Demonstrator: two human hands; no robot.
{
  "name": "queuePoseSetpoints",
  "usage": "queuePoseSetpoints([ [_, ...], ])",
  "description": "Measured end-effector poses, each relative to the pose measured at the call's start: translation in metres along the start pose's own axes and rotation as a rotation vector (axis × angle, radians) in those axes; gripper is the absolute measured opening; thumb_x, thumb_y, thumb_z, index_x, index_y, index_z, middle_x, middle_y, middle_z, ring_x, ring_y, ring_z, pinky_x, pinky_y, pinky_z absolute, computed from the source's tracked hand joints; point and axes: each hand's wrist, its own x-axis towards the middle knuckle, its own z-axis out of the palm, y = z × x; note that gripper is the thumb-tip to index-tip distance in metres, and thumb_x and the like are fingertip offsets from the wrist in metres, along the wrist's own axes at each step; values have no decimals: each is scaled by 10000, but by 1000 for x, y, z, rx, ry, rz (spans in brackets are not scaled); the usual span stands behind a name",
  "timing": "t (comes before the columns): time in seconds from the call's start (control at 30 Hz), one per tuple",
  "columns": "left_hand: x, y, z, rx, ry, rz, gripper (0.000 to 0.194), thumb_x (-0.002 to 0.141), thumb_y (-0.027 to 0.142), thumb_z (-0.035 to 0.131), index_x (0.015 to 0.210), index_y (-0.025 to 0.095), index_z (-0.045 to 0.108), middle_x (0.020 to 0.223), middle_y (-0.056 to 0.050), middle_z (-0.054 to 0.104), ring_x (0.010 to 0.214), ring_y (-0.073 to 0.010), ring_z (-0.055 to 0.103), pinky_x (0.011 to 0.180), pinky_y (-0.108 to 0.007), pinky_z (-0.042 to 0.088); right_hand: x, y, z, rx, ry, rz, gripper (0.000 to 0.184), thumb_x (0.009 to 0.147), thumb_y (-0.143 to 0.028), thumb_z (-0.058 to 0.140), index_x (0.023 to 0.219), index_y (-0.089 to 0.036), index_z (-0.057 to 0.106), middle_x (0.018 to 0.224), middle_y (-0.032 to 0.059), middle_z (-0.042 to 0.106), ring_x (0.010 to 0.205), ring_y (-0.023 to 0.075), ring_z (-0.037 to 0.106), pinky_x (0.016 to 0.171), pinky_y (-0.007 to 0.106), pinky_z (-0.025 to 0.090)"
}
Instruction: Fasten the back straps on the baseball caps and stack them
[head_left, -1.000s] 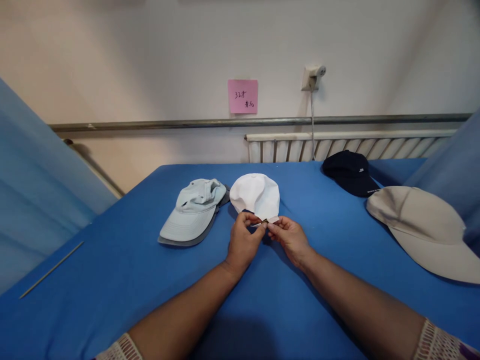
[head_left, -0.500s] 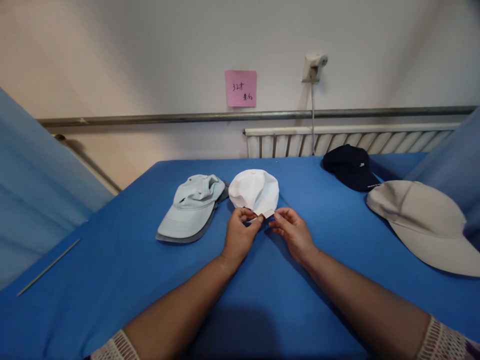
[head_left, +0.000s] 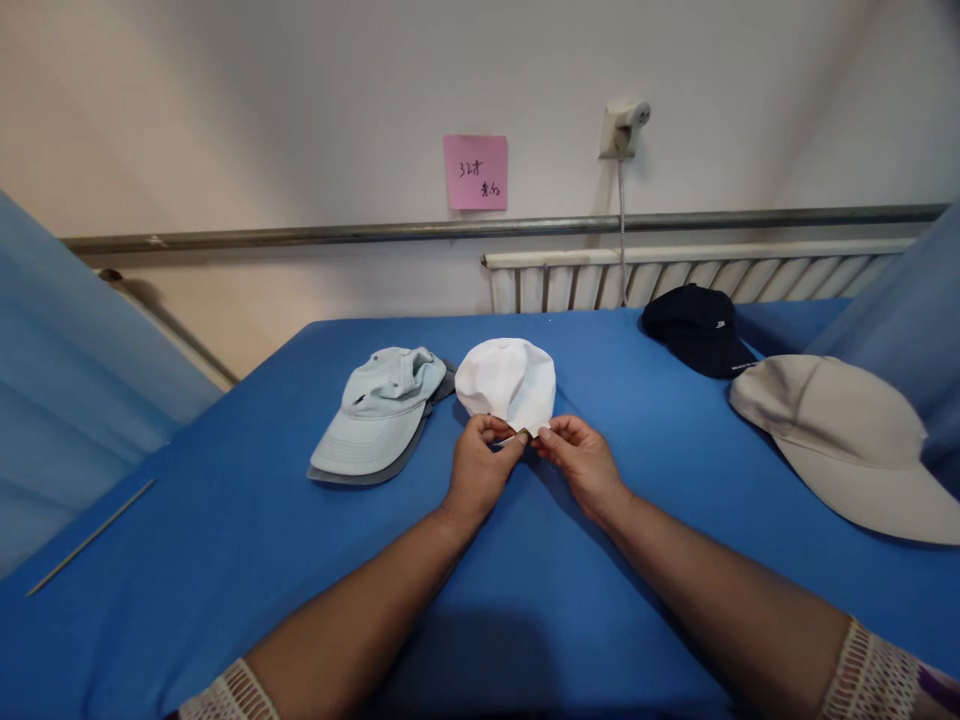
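A white cap lies in the middle of the blue-covered surface, its back strap toward me. My left hand pinches the left part of the strap, thumb on top near a small dark buckle. On the other side of the buckle, my right hand grips the strap's right end between thumb and fingers. The cap's brim is hidden from view. Left of it, a pale blue cap rests on top of a grey cap, both brims pointing toward the front left.
A navy cap and a beige cap lie at the right. A thin stick is at the left edge of the blue cover. Behind are a metal rail, a radiator and a socket with a cord.
My right hand has shifted slightly left along the strap, closer to the buckle and my left hand. The left hand keeps its pinch, and the view has shifted a little.
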Motion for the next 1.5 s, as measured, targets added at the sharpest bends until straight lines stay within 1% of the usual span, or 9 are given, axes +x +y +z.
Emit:
queuePoseSetpoints([
  [0.27, 1, -2, 3, 33, 20, 36, 265, 661, 272, 736, 796, 178, 528, 793, -17, 666, 775, -167, 660, 723, -270, 493, 3, 6, 4, 42, 9, -56, 425, 550, -291, 865, 862, -223, 585, 745, -31, 698, 712, 126, 629, 730, 280, 470],
  [0.47, -1, -3, 5, 82, 20, 88, 251, 680, 268, 721, 810, 185, 523, 809, -19, 664, 786, -173, 664, 719, -272, 498, 3, 7, 4, 31, 15, -52, 430, 573, -283, 848, 898, -219, 573, 683, -42, 684, 635, 108, 607, 669, 256, 455],
  [0.77, -4, -9, -2, 268, -39, 246, 163, 784, 309, 671, 874, 199, 590, 876, -36, 691, 866, -193, 652, 852, -349, 479, 5, 0, -7, 68, 109, 53, 429, 568, -313, 858, 881, -197, 588, 685, -24, 673, 617, 120, 607, 602, 249, 437],
  [0.93, 2, -1, -19, 543, 103, 407, 81, 797, 263, 652, 841, 215, 603, 884, -25, 680, 946, -223, 600, 993, -432, 367, 10, -4, -18, 81, 177, 33, 313, 637, -316, 800, 851, -180, 617, 700, -8, 661, 580, 103, 560, 580, 246, 430],
  [1.07, 11, -3, -25, 711, 138, 448, 212, 757, 292, 698, 915, 213, 582, 966, -51, 661, 1025, -260, 565, 1004, -443, 337, 10, -4, -20, 77, 206, 24, 299, 641, -284, 773, 876, -187, 615, 667, -17, 646, 558, 116, 545, 561, 259, 422],
  [1.2, 17, -10, -19, 800, 193, 447, 451, 696, 366, 747, 1060, 202, 536, 1098, -101, 614, 1135, -313, 499, 996, -453, 337, 8, -5, -19, 57, 205, 30, 327, 642, -248, 735, 930, -195, 589, 629, -22, 646, 551, 137, 565, 564, 276, 424],
  [1.27, 20, -12, -17, 810, 238, 443, 482, 699, 364, 739, 1090, 193, 517, 1121, -112, 601, 1145, -316, 490, 992, -450, 339, 6, -5, -17, 31, 177, 31, 332, 651, -247, 714, 948, -193, 576, 614, -19, 651, 551, 144, 577, 570, 281, 427],
  [1.43, 28, -9, -23, 776, 244, 439, 115, 835, 217, 547, 949, 211, 547, 993, -63, 649, 1035, -259, 549, 1002, -436, 319, 4, -1, -16, -126, 140, 25, 336, 644, -254, 684, 943, -189, 547, 613, -4, 671, 556, 158, 615, 562, 276, 431],
  [1.5, 28, -7, -29, 739, 231, 453, 80, 829, 173, 512, 891, 216, 541, 978, -52, 652, 1010, -245, 560, 988, -420, 336, 5, 0, -18, -198, 163, 17, 318, 615, -246, 677, 897, -192, 540, 627, -1, 672, 546, 157, 614, 532, 268, 421],
])
